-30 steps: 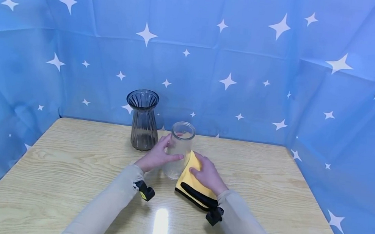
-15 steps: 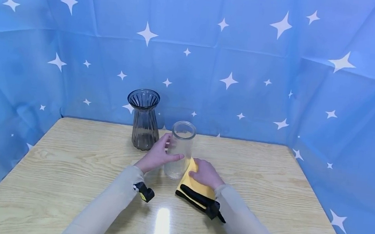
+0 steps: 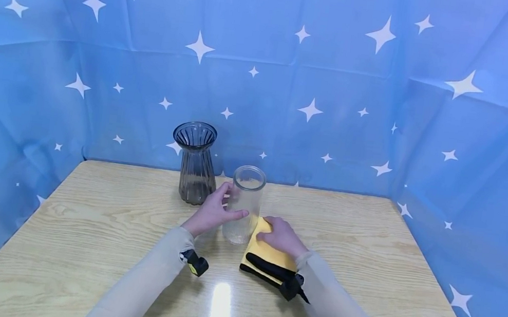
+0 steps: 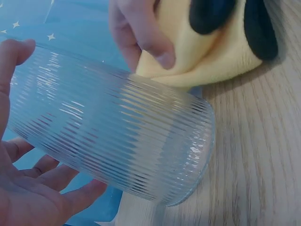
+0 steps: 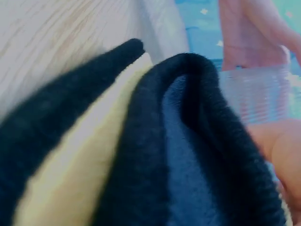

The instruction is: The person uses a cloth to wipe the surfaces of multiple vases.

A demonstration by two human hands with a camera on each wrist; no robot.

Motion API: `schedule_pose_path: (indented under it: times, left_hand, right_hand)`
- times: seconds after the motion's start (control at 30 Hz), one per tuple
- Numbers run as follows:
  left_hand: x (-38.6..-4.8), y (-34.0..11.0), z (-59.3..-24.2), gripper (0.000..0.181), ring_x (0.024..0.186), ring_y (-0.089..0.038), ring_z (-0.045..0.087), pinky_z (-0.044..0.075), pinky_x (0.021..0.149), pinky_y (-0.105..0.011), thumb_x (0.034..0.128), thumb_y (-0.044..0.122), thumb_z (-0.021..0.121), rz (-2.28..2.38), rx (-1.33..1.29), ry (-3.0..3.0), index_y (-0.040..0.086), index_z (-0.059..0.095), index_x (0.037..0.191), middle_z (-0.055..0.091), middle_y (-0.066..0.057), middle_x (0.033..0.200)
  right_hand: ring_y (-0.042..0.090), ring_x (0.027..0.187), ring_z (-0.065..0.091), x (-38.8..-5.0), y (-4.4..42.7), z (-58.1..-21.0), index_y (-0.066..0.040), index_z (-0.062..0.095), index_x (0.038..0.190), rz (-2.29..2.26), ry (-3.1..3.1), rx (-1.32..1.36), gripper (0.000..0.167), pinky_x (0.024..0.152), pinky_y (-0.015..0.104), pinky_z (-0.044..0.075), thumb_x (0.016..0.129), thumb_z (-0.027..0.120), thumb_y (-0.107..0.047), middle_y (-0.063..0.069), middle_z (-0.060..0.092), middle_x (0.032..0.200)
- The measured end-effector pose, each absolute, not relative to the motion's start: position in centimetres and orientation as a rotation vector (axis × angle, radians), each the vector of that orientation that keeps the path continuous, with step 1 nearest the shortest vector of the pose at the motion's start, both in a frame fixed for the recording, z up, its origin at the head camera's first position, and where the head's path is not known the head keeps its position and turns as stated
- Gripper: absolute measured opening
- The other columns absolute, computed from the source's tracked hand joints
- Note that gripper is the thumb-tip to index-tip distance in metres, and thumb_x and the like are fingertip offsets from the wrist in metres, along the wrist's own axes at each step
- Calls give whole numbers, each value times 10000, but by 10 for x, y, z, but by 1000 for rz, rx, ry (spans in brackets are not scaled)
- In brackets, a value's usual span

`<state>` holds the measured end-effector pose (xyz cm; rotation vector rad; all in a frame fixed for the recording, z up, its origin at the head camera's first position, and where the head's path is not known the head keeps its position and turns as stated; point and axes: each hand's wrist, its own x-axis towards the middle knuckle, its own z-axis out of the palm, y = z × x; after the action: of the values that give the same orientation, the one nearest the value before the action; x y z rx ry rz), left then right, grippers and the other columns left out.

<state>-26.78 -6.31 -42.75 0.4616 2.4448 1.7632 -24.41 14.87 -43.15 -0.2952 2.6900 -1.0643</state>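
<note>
A clear ribbed glass vase (image 3: 249, 202) stands upright on the wooden table, in the middle of the head view. My left hand (image 3: 211, 215) holds it from the left, thumb across the front and fingers round the far side. At the vase's lower right side, my right hand (image 3: 281, 236) grips a folded yellow cloth (image 3: 267, 250) with black edging. In the left wrist view the cloth (image 4: 202, 61) lies against the ribbed glass (image 4: 113, 122). Black-edged folds of cloth (image 5: 141, 141) fill much of the right wrist view, hiding part of the right hand.
Behind and left of my left hand stands a dark grey fluted glass vase (image 3: 194, 173) with a flared rim. A blue curtain (image 3: 253, 76) with white stars borders the table (image 3: 89, 224) at the back and both sides.
My right hand has slid the cloth a little downward along the vase's right side, and the cloth's folds have shifted. The left hand and the clear vase stay nearly in place.
</note>
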Motion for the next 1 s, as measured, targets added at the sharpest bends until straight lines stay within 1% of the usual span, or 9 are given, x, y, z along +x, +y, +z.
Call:
schedule_pose_path:
  times: [0.1, 0.2, 0.3, 0.37, 0.43, 0.57, 0.67, 0.83, 1.0]
  left_hand:
    - [-267, -64, -428, 598, 1249, -387, 465, 424, 1000, -515, 797, 275, 807, 1784, 472, 2417, 105, 498, 1280, 499, -108, 1293]
    - [-266, -65, -427, 581, 1262, -353, 462, 408, 1020, -503, 812, 259, 795, 1799, 488, 2395, 102, 513, 1295, 508, -103, 1311]
    - [-266, -65, -425, 567, 1255, -310, 471, 403, 1034, -469, 822, 242, 786, 1794, 507, 2401, 85, 525, 1299, 518, -99, 1313]
    - [-266, -65, -424, 567, 1246, -306, 479, 410, 1031, -455, 828, 239, 779, 1788, 519, 2403, 76, 525, 1308, 521, -102, 1316]
    - [-266, -65, -423, 564, 1245, -321, 484, 425, 1016, -453, 835, 237, 770, 1781, 525, 2393, 79, 524, 1318, 518, -102, 1331]
    - [-266, -66, -423, 563, 1247, -366, 479, 449, 986, -471, 850, 235, 751, 1778, 536, 2356, 90, 517, 1340, 503, -109, 1365]
    - [-267, -66, -423, 564, 1252, -375, 472, 434, 1001, -479, 861, 219, 736, 1777, 559, 2340, 77, 504, 1355, 493, -130, 1375]
    - [-268, -66, -423, 568, 1263, -353, 466, 402, 1033, -475, 864, 191, 731, 1764, 584, 2348, 79, 498, 1369, 493, -138, 1381]
    - [-268, -66, -425, 562, 1259, -334, 475, 407, 1031, -470, 865, 202, 732, 1744, 600, 2382, 84, 504, 1365, 510, -127, 1367]
  right_hand:
    - [248, 939, 586, -245, 151, -429, 72, 511, 1331, -1190, 2657, -233, 580, 882, 445, 478, 818, 693, -130, 192, 602, 1218]
    - [263, 966, 591, -243, 151, -420, 50, 485, 1365, -1299, 2633, -211, 575, 870, 435, 486, 851, 678, -120, 196, 576, 1261]
    - [229, 854, 609, -241, 152, -408, 14, 481, 1383, -1384, 2629, -233, 558, 772, 379, 516, 872, 666, -112, 165, 600, 1200]
    - [205, 776, 607, -239, 153, -400, -13, 475, 1396, -1422, 2633, -248, 560, 703, 341, 521, 879, 665, -109, 148, 614, 1146]
    - [180, 763, 604, -238, 154, -393, -26, 460, 1412, -1433, 2662, -267, 579, 676, 316, 520, 879, 669, -120, 139, 615, 1136]
    - [195, 797, 610, -238, 154, -381, -49, 441, 1434, -1481, 2688, -320, 606, 674, 319, 531, 877, 670, -116, 151, 608, 1146]
    - [210, 804, 608, -239, 155, -372, -61, 445, 1435, -1512, 2693, -370, 604, 668, 326, 535, 876, 670, -108, 157, 595, 1153]
    - [211, 777, 603, -239, 156, -355, -80, 465, 1426, -1524, 2719, -437, 595, 653, 326, 535, 870, 674, -109, 149, 584, 1141]
    - [212, 745, 594, -238, 155, -339, -95, 464, 1432, -1496, 2761, -462, 608, 633, 331, 525, 862, 675, -118, 137, 591, 1123]
